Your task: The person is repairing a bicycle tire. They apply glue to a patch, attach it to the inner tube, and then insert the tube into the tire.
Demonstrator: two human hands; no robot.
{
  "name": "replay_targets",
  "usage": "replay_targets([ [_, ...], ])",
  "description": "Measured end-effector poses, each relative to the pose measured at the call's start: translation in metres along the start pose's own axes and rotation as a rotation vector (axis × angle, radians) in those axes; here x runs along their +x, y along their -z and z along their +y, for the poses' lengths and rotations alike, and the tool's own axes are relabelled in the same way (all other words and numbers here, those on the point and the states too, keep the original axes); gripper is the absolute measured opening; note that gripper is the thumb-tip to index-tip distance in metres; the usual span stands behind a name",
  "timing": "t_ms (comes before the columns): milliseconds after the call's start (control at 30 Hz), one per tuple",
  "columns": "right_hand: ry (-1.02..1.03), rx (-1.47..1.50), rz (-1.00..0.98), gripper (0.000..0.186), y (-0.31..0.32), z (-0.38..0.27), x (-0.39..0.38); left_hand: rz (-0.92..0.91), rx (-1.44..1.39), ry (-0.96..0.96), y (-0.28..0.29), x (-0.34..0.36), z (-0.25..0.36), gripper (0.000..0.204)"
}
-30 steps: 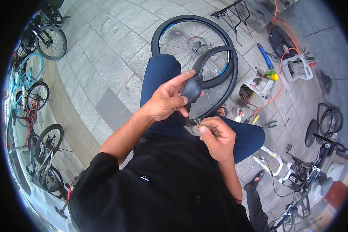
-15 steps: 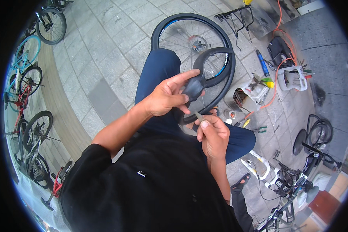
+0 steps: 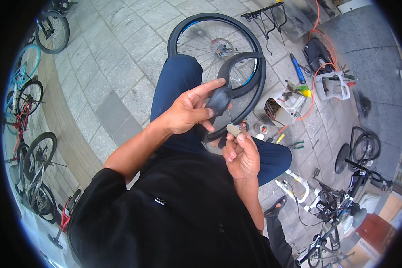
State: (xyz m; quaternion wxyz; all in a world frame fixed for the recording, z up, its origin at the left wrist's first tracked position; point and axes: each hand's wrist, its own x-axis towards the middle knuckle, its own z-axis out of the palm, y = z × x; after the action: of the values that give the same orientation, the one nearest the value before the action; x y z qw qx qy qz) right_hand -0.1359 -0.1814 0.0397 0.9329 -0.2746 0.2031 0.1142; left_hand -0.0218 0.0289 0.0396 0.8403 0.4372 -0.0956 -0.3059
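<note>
A black bicycle inner tube (image 3: 219,102) is stretched over the fingers of my left hand (image 3: 187,110), its thumb pressing near the lower edge and its index finger extended along the top. From there the tube loops away over a bicycle wheel (image 3: 176,35) lying flat on the paving. Just below and right of the held stretch, my right hand (image 3: 243,157) pinches a small flat oval patch (image 3: 233,129), greyish-tan with a silvery edge, between thumb and fingertips. The patch is apart from the tube, its broad face showing. My fingers under the tube are partly hidden.
Right of my knee stand a cut-open white tool container (image 3: 272,114), a small round tub (image 3: 260,128) and green-handled pliers (image 3: 295,145). Beyond are a blue pump (image 3: 297,68), an orange cord (image 3: 316,85) and a black rack (image 3: 265,20). Bicycles stand left and lower right, beside another person's sandalled foot (image 3: 277,204).
My right hand has turned the patch from edge-on to showing its broad face. The left hand keeps its grip on the tube. The whole view has shifted slightly.
</note>
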Motion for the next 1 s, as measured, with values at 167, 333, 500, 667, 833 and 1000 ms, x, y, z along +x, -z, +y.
replay_targets([
  [167, -0.035, 0.036, 0.021, 0.024, 0.004, 0.003, -0.001, 0.003, 0.004, -0.009, 0.001, 0.002, -0.004, 0.079],
  [333, -0.050, 0.070, 0.039, 0.024, 0.009, 0.002, 0.000, 0.017, 0.009, 0.013, -0.002, 0.001, -0.007, 0.081],
  [500, -0.053, 0.077, 0.055, 0.024, 0.013, 0.001, 0.002, 0.005, 0.029, 0.002, -0.005, 0.005, -0.007, 0.079],
  [667, -0.063, 0.140, 0.047, 0.026, 0.016, 0.001, 0.003, -0.005, 0.042, 0.002, -0.007, 0.007, -0.008, 0.079],
  [833, -0.091, 0.214, 0.064, 0.027, 0.017, -0.001, 0.004, -0.020, 0.043, 0.013, -0.006, 0.007, -0.009, 0.079],
  [1000, -0.088, 0.219, 0.118, 0.027, 0.015, 0.000, 0.004, -0.027, 0.015, 0.033, -0.004, 0.007, -0.011, 0.079],
])
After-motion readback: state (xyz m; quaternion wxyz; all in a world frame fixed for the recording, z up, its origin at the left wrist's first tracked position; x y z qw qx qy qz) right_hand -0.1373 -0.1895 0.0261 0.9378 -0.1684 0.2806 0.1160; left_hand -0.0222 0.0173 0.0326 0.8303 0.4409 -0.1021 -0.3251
